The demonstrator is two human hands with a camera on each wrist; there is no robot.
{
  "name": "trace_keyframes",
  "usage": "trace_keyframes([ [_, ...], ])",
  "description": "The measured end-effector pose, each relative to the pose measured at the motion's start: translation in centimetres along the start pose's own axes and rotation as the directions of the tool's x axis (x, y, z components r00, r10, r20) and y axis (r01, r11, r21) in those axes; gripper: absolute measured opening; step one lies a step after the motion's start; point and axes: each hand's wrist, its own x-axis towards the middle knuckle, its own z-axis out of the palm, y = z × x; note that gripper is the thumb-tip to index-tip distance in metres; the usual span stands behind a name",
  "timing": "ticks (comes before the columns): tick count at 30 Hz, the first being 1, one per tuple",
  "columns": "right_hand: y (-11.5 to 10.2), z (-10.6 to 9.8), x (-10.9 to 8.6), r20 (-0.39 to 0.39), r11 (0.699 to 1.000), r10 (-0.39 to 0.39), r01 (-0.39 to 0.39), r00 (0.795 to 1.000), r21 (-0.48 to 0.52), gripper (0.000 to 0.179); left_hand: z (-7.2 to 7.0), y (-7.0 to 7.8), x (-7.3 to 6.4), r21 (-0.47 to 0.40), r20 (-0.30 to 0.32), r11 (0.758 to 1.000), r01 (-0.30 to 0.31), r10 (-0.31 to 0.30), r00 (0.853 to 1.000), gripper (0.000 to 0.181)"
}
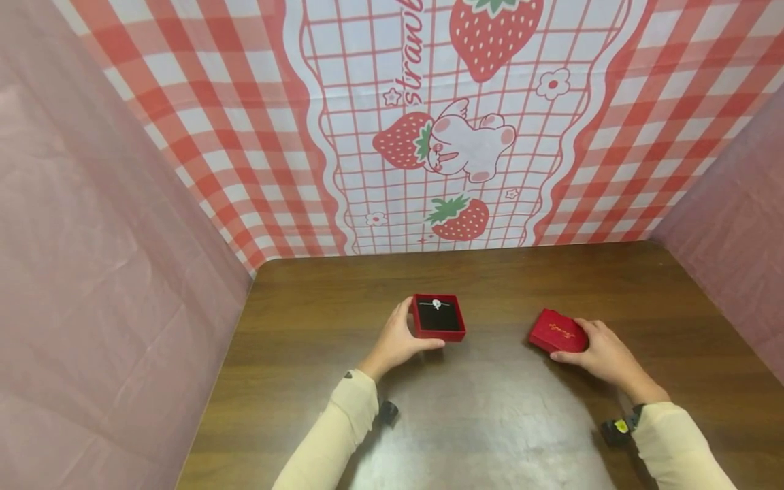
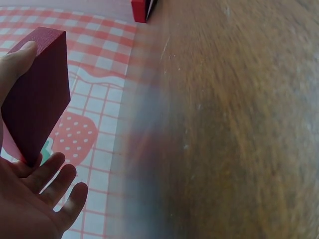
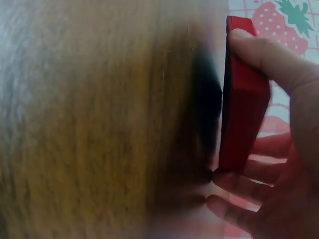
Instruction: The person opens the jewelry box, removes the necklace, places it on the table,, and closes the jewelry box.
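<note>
The left hand [image 1: 395, 342] grasps an open red box base [image 1: 444, 337], thumb along the near side and fingers at the left side; it is over the table [image 1: 502, 401], a little left of the middle and nearer the far edge than the visible foreground; the right hand [image 1: 603, 352] grasps a red lid [image 1: 554, 328] between the middle and the right edge, well apart from the base.

Only the head view looks into the base: a black insert [image 1: 439, 320] fills it, and a fine silver chain with a pale pendant [image 1: 436, 304] lies across the insert, close to the wall towards the table's far edge; gold lettering shows on the lid's top there as well, though too small to read.

The left wrist view gives instead the base's plain dark-red underside, turned towards the camera and raised off the table, the thumb on one side wall, one finger at the opposite corner and three fingers spread free; a bit of the lid enters at its top edge.

The right wrist view shows the lid from the side, with the thumb pressed to one wall, fingers at the opposite end and a thin dark strip along the table-facing edge; the lid's inside is hidden.
</note>
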Motion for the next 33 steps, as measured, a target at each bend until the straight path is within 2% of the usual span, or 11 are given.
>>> trace_keyframes([
  [10,-0.5,0.5,0.0,0.015,0.999,0.03,-0.029,0.999,-0.04,0.108,0.0,0.0,-0.1,-0.006,0.003,1.0,0.015,-0.015,1.0,0.108],
  [19,-1.0,0.7,-0.3,0.027,0.999,0.051,-0.051,0.998,-0.019,0.112,0.1,0.1,-0.2,-0.017,0.004,1.0,0.009,-0.009,1.0,0.107],
  [28,-1.4,0.0,-0.4,0.009,0.996,0.084,-0.084,0.996,0.01,0.113,-0.3,0.0,-0.2,-0.052,-0.022,0.999,-0.001,0.0,1.0,0.104],
  [33,-1.8,-0.2,-0.1,-0.025,0.998,0.062,-0.062,0.998,0.023,0.108,-0.4,-0.2,-0.2,-0.024,-0.019,1.0,0.007,-0.007,1.0,0.107],
])
